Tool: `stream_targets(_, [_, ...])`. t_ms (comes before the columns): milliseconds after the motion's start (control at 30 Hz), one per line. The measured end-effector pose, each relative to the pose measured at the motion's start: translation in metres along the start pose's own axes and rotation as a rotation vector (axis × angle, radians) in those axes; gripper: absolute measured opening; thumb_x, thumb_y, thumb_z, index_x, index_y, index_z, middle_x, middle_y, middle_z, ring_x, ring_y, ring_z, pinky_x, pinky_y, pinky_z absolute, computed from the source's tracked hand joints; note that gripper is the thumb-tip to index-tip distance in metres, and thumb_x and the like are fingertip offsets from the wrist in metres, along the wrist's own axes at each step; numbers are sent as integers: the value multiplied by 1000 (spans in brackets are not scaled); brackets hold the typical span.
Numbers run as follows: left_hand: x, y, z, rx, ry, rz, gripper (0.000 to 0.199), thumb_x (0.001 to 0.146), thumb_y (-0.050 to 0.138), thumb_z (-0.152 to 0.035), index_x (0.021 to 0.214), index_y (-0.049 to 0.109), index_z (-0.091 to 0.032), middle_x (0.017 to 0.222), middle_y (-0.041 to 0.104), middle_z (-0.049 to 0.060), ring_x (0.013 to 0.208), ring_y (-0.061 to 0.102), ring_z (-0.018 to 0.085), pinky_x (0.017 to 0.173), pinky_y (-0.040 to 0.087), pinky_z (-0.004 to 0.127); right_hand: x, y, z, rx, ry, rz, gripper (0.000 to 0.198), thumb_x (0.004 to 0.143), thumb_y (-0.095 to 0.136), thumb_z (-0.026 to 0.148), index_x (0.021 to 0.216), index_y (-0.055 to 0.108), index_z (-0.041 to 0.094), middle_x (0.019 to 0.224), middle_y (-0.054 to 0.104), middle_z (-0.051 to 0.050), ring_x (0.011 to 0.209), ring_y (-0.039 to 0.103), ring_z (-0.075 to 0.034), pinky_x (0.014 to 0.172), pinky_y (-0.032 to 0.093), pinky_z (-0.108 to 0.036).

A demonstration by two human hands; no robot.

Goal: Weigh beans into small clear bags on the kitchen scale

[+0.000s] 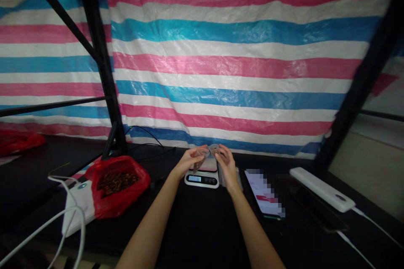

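Observation:
Above a white digital scale [190, 182], my left hand [185, 164] pinches a small clear plastic bag [198, 164] with some brown bits low inside it. A small clear cup [214, 147] is gripped in the fingers of my right hand [227, 164], its rim close to the bag's mouth. Something brownish shows in the cup, too small to name. Both hands partly cover the scale's plate, and its display is lit but unreadable. Beside the scale, partly under my right wrist, lie clear plastic bags [239, 178].
At left, an open red plastic bag [140, 180] of small brown pieces [116, 183] sits against a white box [75, 206] with white cables. Rightward lie a lit phone [261, 193], a white power bank [322, 187] and a dark phone [318, 210]. Black posts [101, 63] and striped sheeting [236, 67] stand behind.

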State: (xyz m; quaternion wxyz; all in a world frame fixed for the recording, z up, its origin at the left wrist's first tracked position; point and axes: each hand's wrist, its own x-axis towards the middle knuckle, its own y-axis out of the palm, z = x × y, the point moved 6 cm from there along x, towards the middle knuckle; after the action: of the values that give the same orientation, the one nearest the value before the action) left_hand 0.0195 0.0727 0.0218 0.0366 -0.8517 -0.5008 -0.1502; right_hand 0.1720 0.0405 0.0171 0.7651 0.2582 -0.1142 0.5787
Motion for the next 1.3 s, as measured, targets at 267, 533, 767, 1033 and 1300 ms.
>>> stream_targets(267, [1,12,8,-14,-73,103,64,59,74,-38,115,56,-12,69,59,1,49,45,5,46,31,17,-3,5,4,-37,-35,56,35,69,66,38,99,59,23,105,64,-6,97,59,-22,90,43,-39])
stream_targets(533, [2,7,5,5,-21,94,61,55,77,-37,108,61,-10,82,63,5,70,54,12,64,39,22,-3,8,3,-129,-84,109,33,71,63,39,101,63,23,110,62,-6,105,54,-23,92,41,-41])
stream_targets(767, [-2,8,-3,70,-12,95,57,56,75,-37,103,63,-7,80,63,6,71,54,13,67,40,23,-4,8,2,-167,-95,138,31,74,62,37,102,63,24,110,61,-6,105,53,-23,94,39,-41])
stream_targets(1033, [-1,7,-3,188,6,126,56,60,72,-39,106,62,-8,69,60,3,58,50,9,57,39,21,-7,11,7,-212,-149,166,29,76,60,38,102,64,26,112,60,-5,108,51,-23,91,40,-39])
stream_targets(1300, [0,4,1,257,13,130,54,64,69,-41,107,61,-8,62,57,1,57,49,10,56,38,21,-7,11,7,-219,-140,167,28,76,59,36,103,63,27,113,59,-4,109,50,-23,90,41,-38])
